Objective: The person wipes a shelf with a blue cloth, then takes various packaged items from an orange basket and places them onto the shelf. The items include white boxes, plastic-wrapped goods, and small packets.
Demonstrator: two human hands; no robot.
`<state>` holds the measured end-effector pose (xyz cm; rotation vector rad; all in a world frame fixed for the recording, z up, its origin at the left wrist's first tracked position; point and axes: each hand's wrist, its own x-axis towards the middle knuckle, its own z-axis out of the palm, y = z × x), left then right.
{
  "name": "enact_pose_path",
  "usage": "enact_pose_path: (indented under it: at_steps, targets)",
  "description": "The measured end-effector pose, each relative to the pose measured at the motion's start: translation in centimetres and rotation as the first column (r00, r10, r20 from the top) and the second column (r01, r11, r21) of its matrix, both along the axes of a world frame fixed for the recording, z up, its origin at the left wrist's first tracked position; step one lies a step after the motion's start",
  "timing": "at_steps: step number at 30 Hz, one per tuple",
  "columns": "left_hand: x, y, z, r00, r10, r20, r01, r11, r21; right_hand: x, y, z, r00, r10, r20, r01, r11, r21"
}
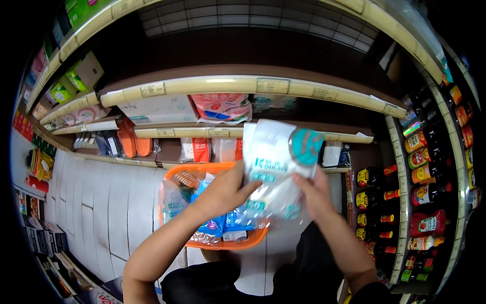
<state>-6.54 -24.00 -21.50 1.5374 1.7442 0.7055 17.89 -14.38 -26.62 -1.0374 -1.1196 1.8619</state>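
Both hands hold clear plastic packages point(275, 190) with white contents and teal print. They overlap, and I cannot tell how many there are. My left hand point(228, 192) grips the left edge, thumb on the front. At the right edge, my right hand point(316, 192) pinches them with its thumb on the front. Below and partly behind my left hand, an orange plastic basket point(228, 246) stands on the floor. In it are blue packages point(212, 226) and, on its left side, a similar clear package point(174, 201) with teal print. My left forearm hides part of the basket.
Ahead is a shelf unit with cream price rails point(228, 85), holding a white box point(159, 110), a pink bag point(222, 106) and orange slippers point(131, 142). Bottled sauces point(368, 199) line the right shelves. Grey-white floor tiles point(97, 205) lie left of the basket, with dark boxes point(45, 237) beyond.
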Motion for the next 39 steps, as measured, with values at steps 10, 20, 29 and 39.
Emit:
enact_pose_path:
  at_steps: [10, 20, 29, 39]
  targets:
    - [0.7, 16.4, 0.8, 0.916, 0.288, 0.280, -0.350, 0.914, 0.206, -3.4, 18.0, 6.7, 0.958, -0.084, 0.274, -0.011, 0.944, 0.328]
    - [2.6, 19.0, -1.2, 0.860, 0.422, 0.286, -0.510, 0.709, 0.488, -5.6, 21.5, 2.8, 0.992, -0.079, -0.094, 0.110, 0.910, 0.399]
    - [1.4, 16.9, -4.3, 0.896, 0.381, 0.227, -0.442, 0.734, 0.516, -5.7, 19.1, 2.6, 0.999, -0.020, 0.037, 0.002, 0.901, 0.433]
    - [1.1, 9.6, -2.4, 0.943, 0.238, 0.232, -0.319, 0.841, 0.437, -6.7, 18.7, 2.5, 0.932, -0.146, 0.332, -0.093, 0.788, 0.608]
